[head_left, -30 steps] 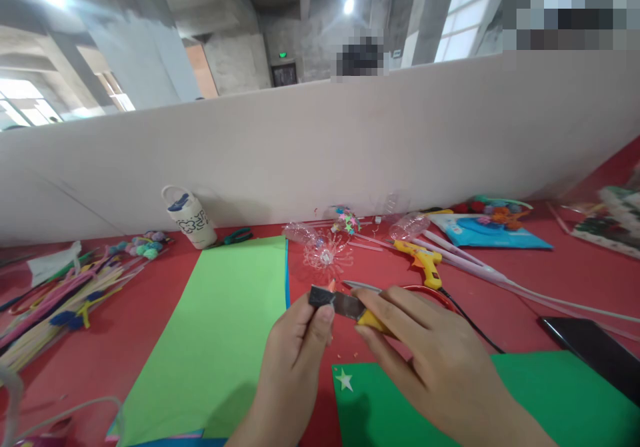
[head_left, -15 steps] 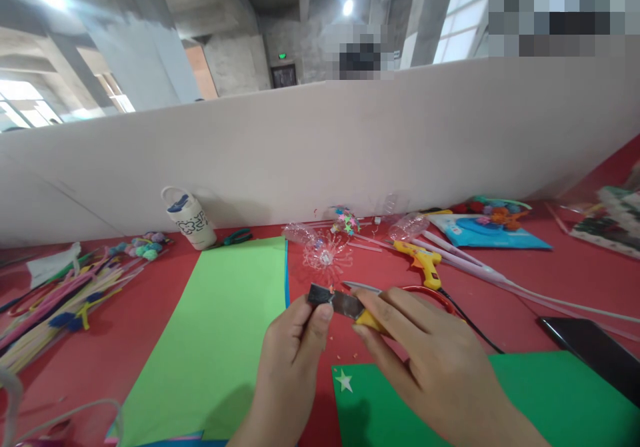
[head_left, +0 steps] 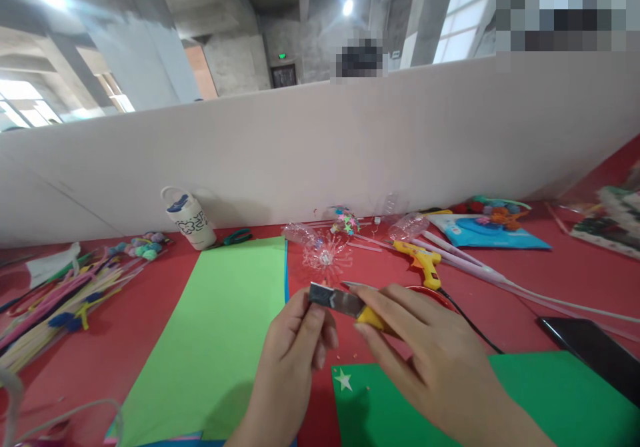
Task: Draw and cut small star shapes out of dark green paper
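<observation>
In the centre of the head view, my right hand (head_left: 430, 344) grips a utility knife (head_left: 347, 303) with a yellow handle and a metal sleeve. Its dark blade points left and lies right by the thumb and forefinger of my left hand (head_left: 293, 350). Those fingers are closed; what they hold, if anything, is hidden at the blade. Small orange-red crumbs lie on the red tabletop below. A pale green-white star (head_left: 343, 380) rests on the corner of the dark green sheet (head_left: 530, 387) under my right hand.
A light green sheet (head_left: 220, 327) lies at left, with a white cup (head_left: 193, 224) and pliers (head_left: 237, 237) behind it. A yellow glue gun (head_left: 421, 260), red-handled scissors (head_left: 433, 295), clear plastic bottle pieces (head_left: 407, 226) and a dark phone-like slab (head_left: 590, 347) are around. A white partition (head_left: 310, 147) stands behind.
My left thumb has slid down off the blade, and more of the left fingers show below it. The knife has shifted only slightly. A crumb now shows on the dark green sheet.
</observation>
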{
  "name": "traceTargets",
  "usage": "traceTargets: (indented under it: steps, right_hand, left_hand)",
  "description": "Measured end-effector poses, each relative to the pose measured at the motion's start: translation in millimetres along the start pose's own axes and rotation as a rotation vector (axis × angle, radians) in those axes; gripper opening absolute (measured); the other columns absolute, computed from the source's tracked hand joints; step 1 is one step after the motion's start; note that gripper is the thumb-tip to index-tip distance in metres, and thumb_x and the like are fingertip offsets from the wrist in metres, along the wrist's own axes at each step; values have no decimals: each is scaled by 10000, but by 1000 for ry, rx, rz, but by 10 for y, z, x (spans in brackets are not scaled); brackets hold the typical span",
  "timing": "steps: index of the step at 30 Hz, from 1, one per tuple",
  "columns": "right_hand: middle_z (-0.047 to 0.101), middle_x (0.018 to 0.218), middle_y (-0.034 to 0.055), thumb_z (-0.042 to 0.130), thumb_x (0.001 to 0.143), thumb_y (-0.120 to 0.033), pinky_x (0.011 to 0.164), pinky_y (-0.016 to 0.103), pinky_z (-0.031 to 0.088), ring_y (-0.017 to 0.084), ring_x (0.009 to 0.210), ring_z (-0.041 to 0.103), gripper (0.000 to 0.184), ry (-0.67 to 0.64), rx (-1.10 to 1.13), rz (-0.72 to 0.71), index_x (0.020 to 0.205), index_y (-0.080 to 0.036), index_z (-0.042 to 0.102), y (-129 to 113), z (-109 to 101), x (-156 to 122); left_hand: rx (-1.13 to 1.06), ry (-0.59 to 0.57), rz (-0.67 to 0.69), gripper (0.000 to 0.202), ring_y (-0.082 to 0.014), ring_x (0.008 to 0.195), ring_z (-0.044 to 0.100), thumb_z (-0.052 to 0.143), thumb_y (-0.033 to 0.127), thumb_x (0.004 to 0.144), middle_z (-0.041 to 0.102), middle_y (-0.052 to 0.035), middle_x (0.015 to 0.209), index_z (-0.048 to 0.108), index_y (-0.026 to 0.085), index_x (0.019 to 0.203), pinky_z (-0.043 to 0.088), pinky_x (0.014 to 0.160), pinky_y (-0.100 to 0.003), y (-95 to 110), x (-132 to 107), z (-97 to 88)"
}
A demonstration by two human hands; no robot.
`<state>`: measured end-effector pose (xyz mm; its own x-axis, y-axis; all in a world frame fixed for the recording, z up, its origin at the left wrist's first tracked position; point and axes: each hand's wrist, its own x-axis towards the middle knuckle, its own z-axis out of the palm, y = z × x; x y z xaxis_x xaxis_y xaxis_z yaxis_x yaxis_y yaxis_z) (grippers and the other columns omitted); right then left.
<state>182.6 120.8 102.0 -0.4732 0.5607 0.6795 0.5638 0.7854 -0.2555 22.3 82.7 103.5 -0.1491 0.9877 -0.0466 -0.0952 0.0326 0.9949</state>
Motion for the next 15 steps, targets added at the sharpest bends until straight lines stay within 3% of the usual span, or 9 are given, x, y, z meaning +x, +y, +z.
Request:
traceTargets:
  steps: [7,15]
  right_hand:
    - [643,840,74,478,920,-232,553,324,487,218,717,621,226,-31,-2,-17,1115,-170,574,-32,-9,7]
    - [637,835,70,479,915,-216,570,316,475,207,716,609,226,-29,2,-24,1111,-165,577,-28,-22,6]
  left_hand:
    - [-73,-44,15,141,-65,481,318,506,274,825,494,38,603,577,163,776,242,466,-217,21,-27,-21]
    - [-2,-28,28,270,-99,552,365,495,383,870,506,13,667,631,155,920,283,519,-243,-6,-45,-20]
